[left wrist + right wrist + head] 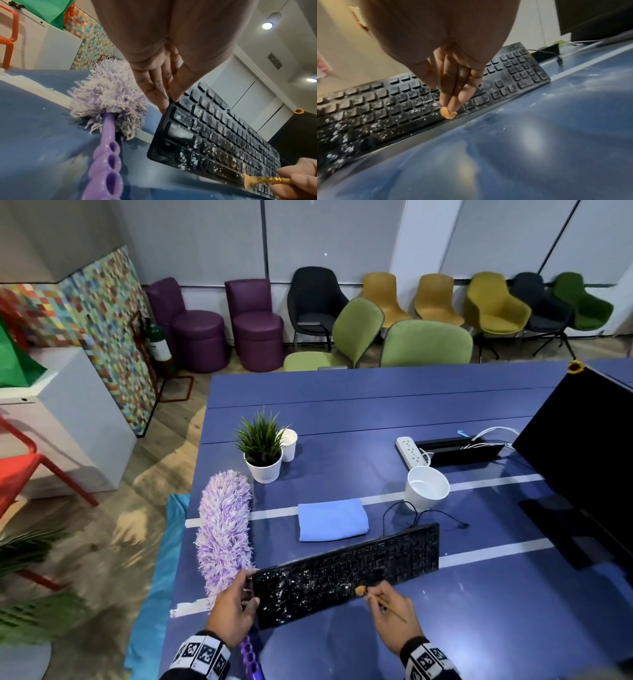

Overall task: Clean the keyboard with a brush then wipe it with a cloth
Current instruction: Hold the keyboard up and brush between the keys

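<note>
— Where's the left hand (233, 609)?
— At the keyboard's (346, 573) left end, thumb and fingers clamped on its edge.
— And the right hand (394, 614)?
— By the table's near edge, fingers pinching the brush (380, 602), bristles touching the keys.

Black keyboard (346, 573) speckled white, brush (380, 601) bristles touching it, folded blue cloth (332, 523) beyond.
</note>
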The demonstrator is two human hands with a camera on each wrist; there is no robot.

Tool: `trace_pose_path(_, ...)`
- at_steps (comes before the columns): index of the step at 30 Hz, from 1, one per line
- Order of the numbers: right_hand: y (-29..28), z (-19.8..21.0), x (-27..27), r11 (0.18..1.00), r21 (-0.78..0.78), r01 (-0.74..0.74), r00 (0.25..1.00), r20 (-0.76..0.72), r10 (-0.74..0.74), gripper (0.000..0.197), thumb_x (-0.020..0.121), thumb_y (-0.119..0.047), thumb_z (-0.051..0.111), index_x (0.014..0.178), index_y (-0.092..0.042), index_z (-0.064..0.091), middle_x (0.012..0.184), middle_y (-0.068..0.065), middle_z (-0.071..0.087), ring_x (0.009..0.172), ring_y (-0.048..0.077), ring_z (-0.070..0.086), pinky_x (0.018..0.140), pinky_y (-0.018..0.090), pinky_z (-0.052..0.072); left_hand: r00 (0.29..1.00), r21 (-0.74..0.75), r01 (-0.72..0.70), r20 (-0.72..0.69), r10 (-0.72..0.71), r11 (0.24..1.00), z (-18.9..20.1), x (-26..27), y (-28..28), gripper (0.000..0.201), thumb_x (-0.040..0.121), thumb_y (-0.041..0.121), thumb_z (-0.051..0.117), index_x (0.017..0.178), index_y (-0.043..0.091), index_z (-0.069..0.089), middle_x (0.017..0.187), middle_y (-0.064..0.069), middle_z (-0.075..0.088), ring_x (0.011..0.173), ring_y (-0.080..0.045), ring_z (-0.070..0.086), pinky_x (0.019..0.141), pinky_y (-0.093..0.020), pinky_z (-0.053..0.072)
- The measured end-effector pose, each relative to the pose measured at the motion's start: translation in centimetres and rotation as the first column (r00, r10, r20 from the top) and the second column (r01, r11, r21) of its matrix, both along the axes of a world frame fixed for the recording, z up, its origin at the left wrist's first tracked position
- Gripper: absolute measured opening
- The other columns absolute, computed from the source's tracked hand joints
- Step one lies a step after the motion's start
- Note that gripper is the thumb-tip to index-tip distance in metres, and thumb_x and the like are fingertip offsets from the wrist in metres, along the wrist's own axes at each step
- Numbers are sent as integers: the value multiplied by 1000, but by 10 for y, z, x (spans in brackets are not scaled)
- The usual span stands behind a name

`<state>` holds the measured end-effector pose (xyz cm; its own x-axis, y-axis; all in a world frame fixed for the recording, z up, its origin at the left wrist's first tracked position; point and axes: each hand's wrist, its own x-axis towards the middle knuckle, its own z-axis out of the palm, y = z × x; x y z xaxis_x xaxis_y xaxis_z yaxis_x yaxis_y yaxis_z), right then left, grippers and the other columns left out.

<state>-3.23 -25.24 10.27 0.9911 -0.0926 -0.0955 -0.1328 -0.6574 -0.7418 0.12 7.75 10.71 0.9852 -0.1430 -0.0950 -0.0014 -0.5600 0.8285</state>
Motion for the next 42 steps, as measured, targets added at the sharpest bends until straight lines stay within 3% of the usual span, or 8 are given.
trace_pose_path(8,-2,5,1,998,17,65,998,6,-66,17,89,-9,59,75,-19,58,60,-23,62,59,-6,62,50,6,45,1000,2,-8,-5,8,1000,2,-2,-1,82,80,-11,61,108,64,39,98,34,65,80,3,68,74,-8,49)
trace_pose_path(19,-22,-4,1,973,15,229,973,29,-229,22,90,-16,59,79,-35,57,70,-17,67,61,1,65,61,28,57,999,5,-33,8,33,999,-1,-1,0,83,81,-7,63,107,68,39,92,15,73,82,2,70,80,-22,54)
trace_pose_path(23,-11,7,-2,1000,15,0,998,-63,1,13,92,-14,57,82,-22,58,64,-17,65,62,-6,63,52,9,44,1000,-4,-30,0,30,1000,-4,0,2,81,81,-6,64,107,67,40,92,16,73,84,-2,71,81,-22,53)
trace_pose_path(27,-20,1,0,976,42,215,976,26,-216,22,90,-13,59,76,-30,55,63,-24,61,57,-12,59,52,3,43,1000,-17,-27,8,27,999,-6,1,1,84,81,-9,63,108,67,40,90,17,73,83,-1,71,79,-18,52)
trace_pose_path(31,-6,-1,-4,1000,16,-15,998,-67,16,18,91,-21,56,76,-31,52,69,-15,68,63,-2,64,59,20,54,1000,-18,-28,8,28,999,-6,1,2,83,81,-9,63,108,67,40,96,10,73,83,-1,71,78,-15,53)
trace_pose_path(35,-14,-12,-1,989,26,147,989,-13,-147,22,88,-17,61,74,-34,57,75,-26,70,65,-5,66,62,19,56,1000,-25,-21,-7,21,999,-5,2,1,82,82,-8,63,107,67,41,91,15,73,84,-2,72,77,-18,54)
trace_pose_path(39,-5,-9,-4,999,-51,-13,997,-75,9,12,87,-28,57,79,-35,53,75,-19,72,65,-3,66,62,24,57,1000,-24,-21,-6,20,1000,-4,2,1,80,82,-7,63,110,65,41,92,17,72,84,-2,71,80,-22,55)
trace_pose_path(42,-8,-1,-1,985,-5,171,985,30,-171,26,87,-16,62,73,-37,55,66,-35,64,60,-10,63,55,5,48,1000,-26,-23,-5,23,999,-5,2,1,81,82,-6,64,111,66,40,98,11,72,86,-3,71,83,-27,56)
